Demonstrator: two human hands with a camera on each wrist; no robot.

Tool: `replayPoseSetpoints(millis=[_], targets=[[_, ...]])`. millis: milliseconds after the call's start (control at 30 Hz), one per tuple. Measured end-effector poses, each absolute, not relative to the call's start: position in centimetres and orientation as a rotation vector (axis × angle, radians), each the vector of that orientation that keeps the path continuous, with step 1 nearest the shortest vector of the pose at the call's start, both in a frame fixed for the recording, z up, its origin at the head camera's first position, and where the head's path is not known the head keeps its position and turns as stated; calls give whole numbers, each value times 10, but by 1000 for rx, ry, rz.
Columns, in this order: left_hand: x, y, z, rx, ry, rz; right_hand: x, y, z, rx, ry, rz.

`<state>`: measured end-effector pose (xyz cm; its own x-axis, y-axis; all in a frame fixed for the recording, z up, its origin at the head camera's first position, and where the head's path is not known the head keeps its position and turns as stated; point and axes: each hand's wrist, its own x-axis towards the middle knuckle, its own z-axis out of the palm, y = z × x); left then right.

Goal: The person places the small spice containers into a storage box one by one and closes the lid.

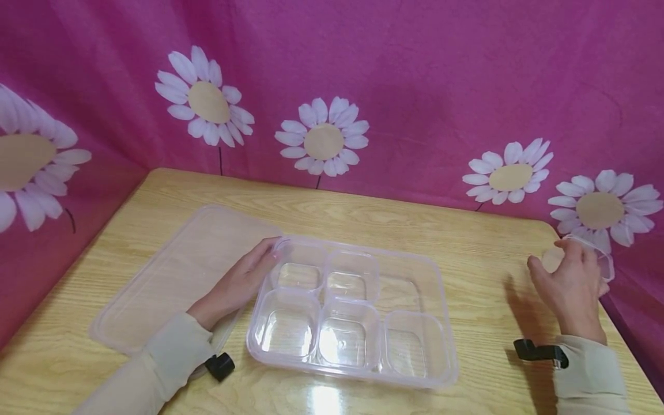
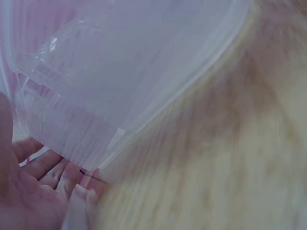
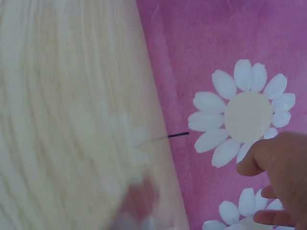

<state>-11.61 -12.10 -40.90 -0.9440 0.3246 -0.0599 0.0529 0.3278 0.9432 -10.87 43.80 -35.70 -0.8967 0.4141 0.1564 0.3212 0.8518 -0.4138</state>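
Left hand [image 1: 244, 282]: fingers straight, tips resting on the near-left rim of the tray [image 1: 446, 346]; lid [image 1: 171, 276] lying under and beside its wrist. Right hand [image 1: 570, 282]: fingers curled round a small clear cup [image 1: 604, 259], raised at the table [image 1: 467, 242] edge, well right of the tray.

The tray [image 1: 441, 323] and lid [image 1: 171, 276] are clear glossy plastic, the counter [image 1: 415, 225] is shiny light wood, and the backdrop [image 1: 441, 75] is matt cloth.
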Motion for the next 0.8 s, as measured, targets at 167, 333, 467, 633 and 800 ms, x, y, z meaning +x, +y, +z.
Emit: replayPoseSetpoints(millis=[167,333,467,633,800], targets=[[-116,-121,-409,345,2351,1666,-109,444,-361,-583,-2789,544],[-117,-121,-409,358,2362,1656,-110,448,-366,-582,-2776,530],[-117,-121,-408,370,2368,1649,-109,452,-370,-566,-2756,503],[-116,-122,-408,358,2369,1648,-108,460,-375,-519,-2795,467],[-116,-121,-407,333,2349,1651,-108,466,-378,-556,-2768,472]])
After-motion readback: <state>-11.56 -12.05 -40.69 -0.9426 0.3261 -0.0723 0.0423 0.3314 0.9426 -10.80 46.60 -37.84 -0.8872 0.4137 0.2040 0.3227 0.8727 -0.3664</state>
